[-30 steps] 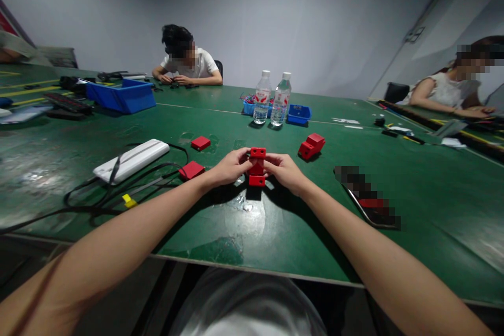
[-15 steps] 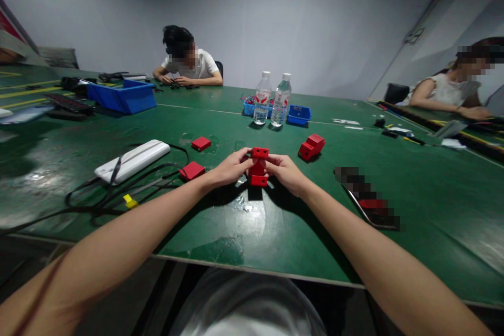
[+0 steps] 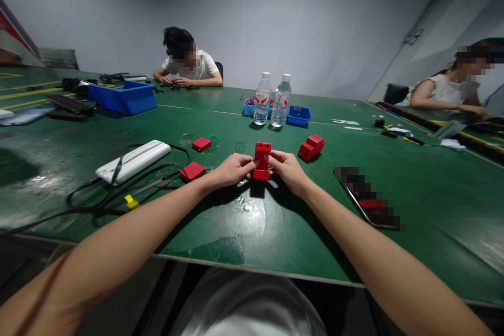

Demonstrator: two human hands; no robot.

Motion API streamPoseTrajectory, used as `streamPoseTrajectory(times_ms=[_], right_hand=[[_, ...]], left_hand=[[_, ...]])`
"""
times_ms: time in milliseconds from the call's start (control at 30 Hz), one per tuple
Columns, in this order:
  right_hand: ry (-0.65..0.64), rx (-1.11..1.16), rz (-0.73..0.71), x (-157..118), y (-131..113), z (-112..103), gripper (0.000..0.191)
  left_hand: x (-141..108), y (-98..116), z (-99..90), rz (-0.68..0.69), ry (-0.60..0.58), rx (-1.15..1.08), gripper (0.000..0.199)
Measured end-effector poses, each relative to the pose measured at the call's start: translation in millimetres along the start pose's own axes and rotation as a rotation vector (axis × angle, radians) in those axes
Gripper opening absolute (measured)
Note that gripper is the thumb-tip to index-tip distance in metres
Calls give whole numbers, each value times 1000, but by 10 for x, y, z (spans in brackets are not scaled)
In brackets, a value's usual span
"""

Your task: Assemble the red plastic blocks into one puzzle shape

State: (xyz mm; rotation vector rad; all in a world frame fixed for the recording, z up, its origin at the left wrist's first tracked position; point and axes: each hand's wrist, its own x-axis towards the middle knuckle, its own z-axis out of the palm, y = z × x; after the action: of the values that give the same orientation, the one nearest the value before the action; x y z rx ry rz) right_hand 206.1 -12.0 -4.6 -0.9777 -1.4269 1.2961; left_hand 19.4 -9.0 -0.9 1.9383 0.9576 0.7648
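Observation:
A red bracket-like block [image 3: 262, 161] with small round holes at its top and bottom ends is held upright just above the table. My left hand [image 3: 235, 169] pinches its left side, thumb toward me. On the right side, my right hand [image 3: 286, 169] grips the same block between thumb and fingers. The fingers behind the block are partly hidden. Beyond my right hand lies another red block [image 3: 312, 147] with a hole in it. Two flat red square pieces, one nearer [image 3: 192, 171] and one farther [image 3: 201, 144], rest to the left of my left hand.
A white power bank [image 3: 134, 161] with black cables lies left, a phone [image 3: 366, 199] right. Two water bottles [image 3: 262, 100] stand before small blue bins [image 3: 299, 115]. A larger blue bin [image 3: 123, 97] is at back left. Two people [image 3: 200, 68] sit across and to the right.
Both hands have lifted the red block slightly up and to the right. My left fingers have shifted lower on its side. The loose red pieces have stayed put.

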Motion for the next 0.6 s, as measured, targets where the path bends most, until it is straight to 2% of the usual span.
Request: streamPoseTrajectory(times_ms=[200,367,600], right_hand=[[-46,-12,-22,-10,-27,5,49],[-81,3,-97,-6,1,23,41],[-88,-25,-69,-5,1,17,43]], left_hand=[[5,5,17,39,134,45,44],[9,-20,14,43,106,52,44],[17,-26,27,35,121,50,44]])
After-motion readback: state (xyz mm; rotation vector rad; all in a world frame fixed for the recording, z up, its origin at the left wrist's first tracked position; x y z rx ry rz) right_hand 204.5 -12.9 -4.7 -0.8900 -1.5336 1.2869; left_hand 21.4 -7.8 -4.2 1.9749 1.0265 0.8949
